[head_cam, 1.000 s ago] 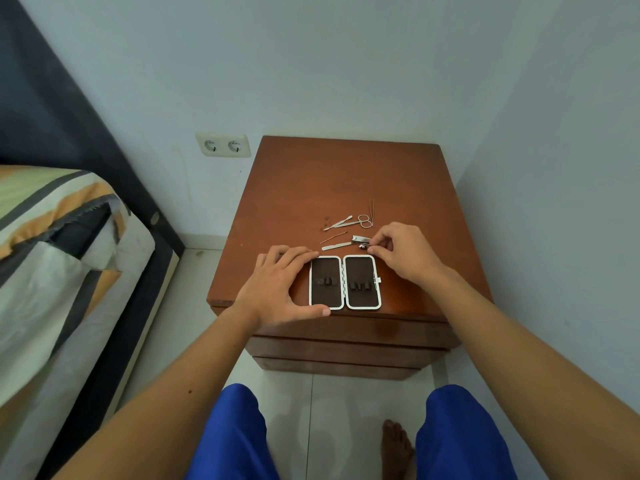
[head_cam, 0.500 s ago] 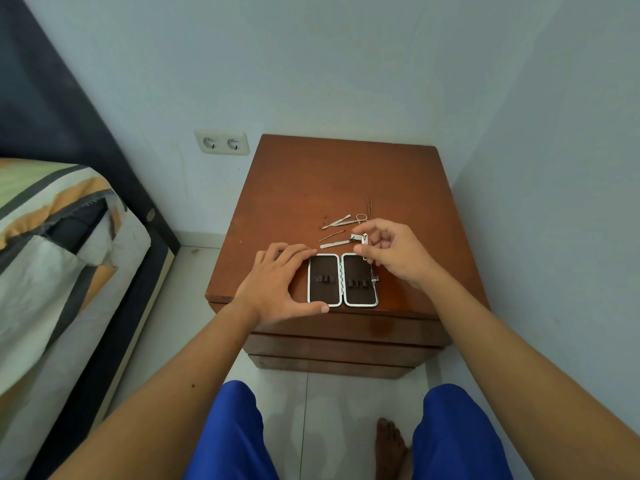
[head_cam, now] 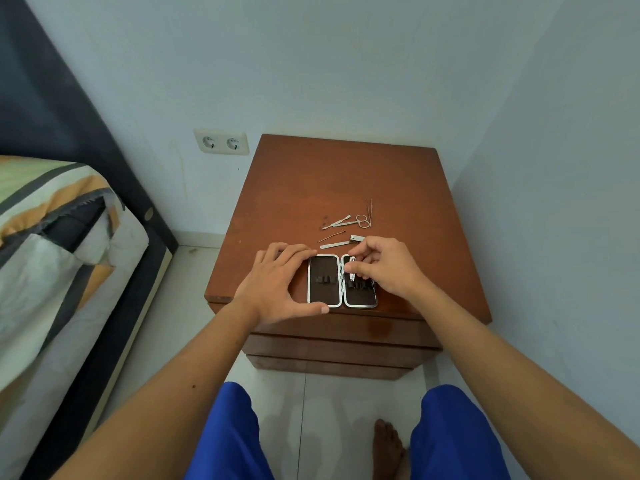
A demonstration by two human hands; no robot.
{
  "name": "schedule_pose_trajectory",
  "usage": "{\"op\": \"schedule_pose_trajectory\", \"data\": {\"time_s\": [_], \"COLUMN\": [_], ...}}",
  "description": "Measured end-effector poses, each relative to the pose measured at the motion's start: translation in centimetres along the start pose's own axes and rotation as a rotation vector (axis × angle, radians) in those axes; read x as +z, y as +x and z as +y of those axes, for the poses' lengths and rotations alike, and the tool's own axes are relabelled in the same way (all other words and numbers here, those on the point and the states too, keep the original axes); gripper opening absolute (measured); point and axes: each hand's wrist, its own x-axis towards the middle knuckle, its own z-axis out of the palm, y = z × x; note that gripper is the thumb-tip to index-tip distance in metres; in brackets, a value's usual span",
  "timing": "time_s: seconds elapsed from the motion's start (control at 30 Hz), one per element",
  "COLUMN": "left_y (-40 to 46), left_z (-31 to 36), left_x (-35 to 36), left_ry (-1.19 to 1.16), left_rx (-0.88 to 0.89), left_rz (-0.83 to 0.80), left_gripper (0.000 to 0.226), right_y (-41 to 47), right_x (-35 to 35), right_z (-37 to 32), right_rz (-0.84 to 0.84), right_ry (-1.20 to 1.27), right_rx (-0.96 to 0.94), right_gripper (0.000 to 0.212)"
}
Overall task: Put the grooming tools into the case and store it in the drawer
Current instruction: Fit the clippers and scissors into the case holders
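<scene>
The open case point(head_cam: 323, 293), dark inside with a white rim, lies at the front edge of the brown nightstand point(head_cam: 346, 174). My left hand point(head_cam: 273, 285) grips its left half, thumb on the front rim and fingers at the back. My right hand point(head_cam: 388, 268) pinches a small nail clipper point(head_cam: 352, 270) over the case's right half, by the hinge. Behind the case lie a second clipper point(head_cam: 357, 238), a nail file point(head_cam: 334, 244), a thin pick point(head_cam: 331, 236), small scissors point(head_cam: 360, 221), another flat tool point(head_cam: 337, 222) and tweezers point(head_cam: 370, 210).
The drawer fronts point(head_cam: 339, 344) below the top are closed. A bed point(head_cam: 52, 258) stands to the left and a wall close on the right. A double socket point(head_cam: 221, 142) is on the back wall. My knees and one foot are below.
My right hand lifted a small clipper from the tools behind the case and brought it toward me, down over the case's right half. My left hand stayed on the case.
</scene>
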Motion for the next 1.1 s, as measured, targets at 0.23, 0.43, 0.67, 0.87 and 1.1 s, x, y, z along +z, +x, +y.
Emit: {"op": "schedule_pose_trajectory", "data": {"time_s": [0.23,0.43,0.67,0.87,1.1], "left_y": [-0.1,-0.1,-0.1,-0.2,0.0], "left_z": [0.0,0.1,0.1,0.1,-0.3], "left_x": [-0.2,-0.2,-0.2,-0.2,-0.1], "left_ry": [0.017,0.029,0.029,0.015,0.018], "left_rx": [0.004,0.011,0.010,0.008,0.022], "left_rz": [-0.009,0.000,-0.001,-0.002,-0.015], "left_gripper": [0.110,0.109,0.109,0.108,0.107], "right_y": [-0.6,-1.2,-2.5,-2.6,0.6], "right_x": [-0.2,-0.3,-0.9,-1.0,-2.0], "right_z": [0.1,-0.2,-0.1,0.6,-0.2], "right_rz": [-0.039,-0.092,-0.198,-0.171,0.104], "right_ry": [-0.029,-0.326,-0.491,-0.371,-0.308], "right_rx": [-0.013,-0.177,-0.217,-0.209,-0.204], "right_gripper": [0.028,0.025,0.055,0.054,0.029]}}
